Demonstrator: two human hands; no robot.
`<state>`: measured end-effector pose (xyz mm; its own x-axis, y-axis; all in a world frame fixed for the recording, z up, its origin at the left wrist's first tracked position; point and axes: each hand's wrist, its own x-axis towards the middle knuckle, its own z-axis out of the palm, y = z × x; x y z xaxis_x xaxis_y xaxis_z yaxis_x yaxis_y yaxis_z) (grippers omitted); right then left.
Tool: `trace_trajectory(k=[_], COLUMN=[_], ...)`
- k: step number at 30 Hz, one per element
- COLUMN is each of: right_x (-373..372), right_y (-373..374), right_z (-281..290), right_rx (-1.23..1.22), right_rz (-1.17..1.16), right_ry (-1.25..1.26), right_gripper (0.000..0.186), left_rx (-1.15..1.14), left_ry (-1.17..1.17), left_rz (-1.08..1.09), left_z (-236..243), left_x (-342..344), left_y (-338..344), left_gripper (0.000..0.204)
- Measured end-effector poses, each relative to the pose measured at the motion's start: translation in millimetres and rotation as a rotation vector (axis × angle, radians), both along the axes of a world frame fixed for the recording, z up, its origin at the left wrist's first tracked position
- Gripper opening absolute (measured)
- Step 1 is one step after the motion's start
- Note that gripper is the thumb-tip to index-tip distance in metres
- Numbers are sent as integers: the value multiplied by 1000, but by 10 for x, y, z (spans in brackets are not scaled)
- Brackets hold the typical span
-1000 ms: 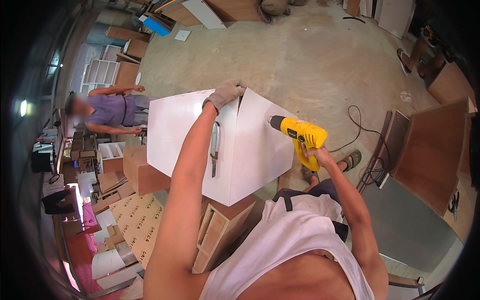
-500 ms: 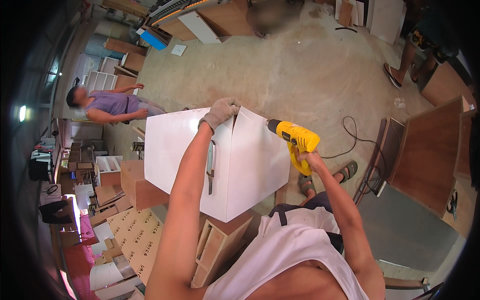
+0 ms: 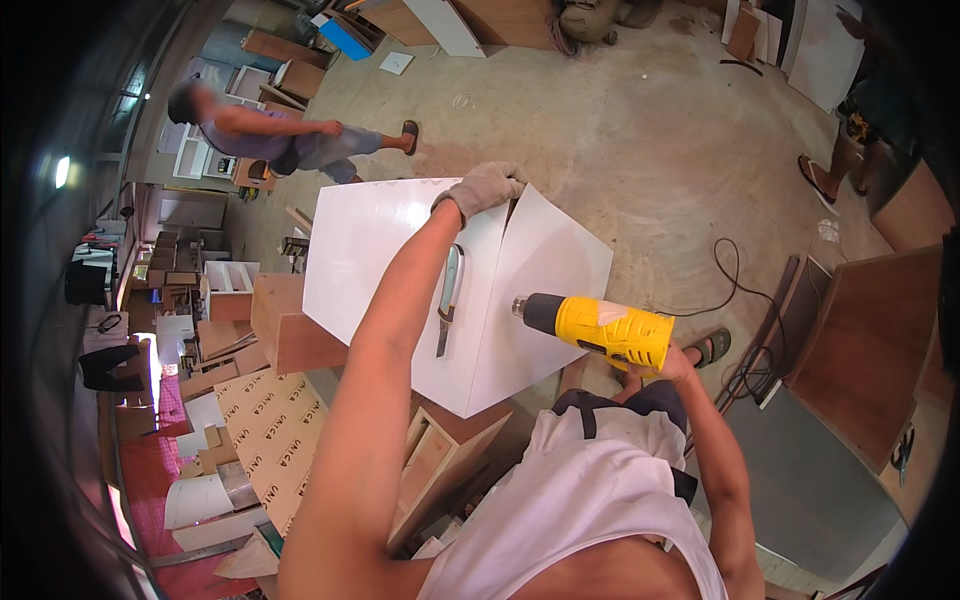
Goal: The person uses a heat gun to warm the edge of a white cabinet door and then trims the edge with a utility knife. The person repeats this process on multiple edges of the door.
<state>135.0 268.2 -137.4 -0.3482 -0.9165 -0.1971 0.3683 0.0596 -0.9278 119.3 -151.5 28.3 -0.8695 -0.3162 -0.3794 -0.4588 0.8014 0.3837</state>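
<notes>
A big glossy white box [image 3: 385, 240] is set ahead of the wearer's white sleeveless top [image 3: 590, 480], w/ a brown wooden cabinet [image 3: 455, 435] showing below its near corner. Its far edge is covered by the L hand [image 3: 480, 190], clad in a grey-beige knit glove — fingers bent over the edge, beside a dark gap at the corner; whether anything's pinched can't be told. A yellow-and-black plastic heat gun w/ metal nozzle [image 3: 610, 330] is gripped by the bare R hand [image 3: 678, 362], closed round the handle, partly hidden. The nozzle is pointed left, over the box's R-hand face. A slim knife-like tool w/ pale blue-grey handle [image 3: 450, 295] is laid on top, nr the L forearm. A co-worker in a purple sleeveless top [image 3: 245, 140] is seen upper left.
</notes>
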Motion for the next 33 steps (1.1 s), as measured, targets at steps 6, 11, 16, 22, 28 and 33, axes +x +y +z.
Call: trace_trajectory(k=[6,11,16,22,28,33], right_x=[-69,-193,-52,268,685,955], right_y=[-345,-362,-63,150,264,273], right_z=[161,258,263,223,170,52], right_rx=[86,117,48,-60,-178,-59], right_rz=[-78,-83,37,191,213,371], right_ry=[1,7,-41,42,-129,-425], right_gripper=[62,57,58,60,57,40], left_rx=[53,-1,53,52,106,94], left_ry=[13,8,-13,-42,-28,-66], left_rz=[-21,-114,-56,-8,22,31], left_z=[-71,-24,-27,77,22,81], left_x=[13,-91,-47,-57,-65,-76], left_y=[-116,-138,-96,30,-49,-8], left_gripper=[20,23,25,25,26,26])
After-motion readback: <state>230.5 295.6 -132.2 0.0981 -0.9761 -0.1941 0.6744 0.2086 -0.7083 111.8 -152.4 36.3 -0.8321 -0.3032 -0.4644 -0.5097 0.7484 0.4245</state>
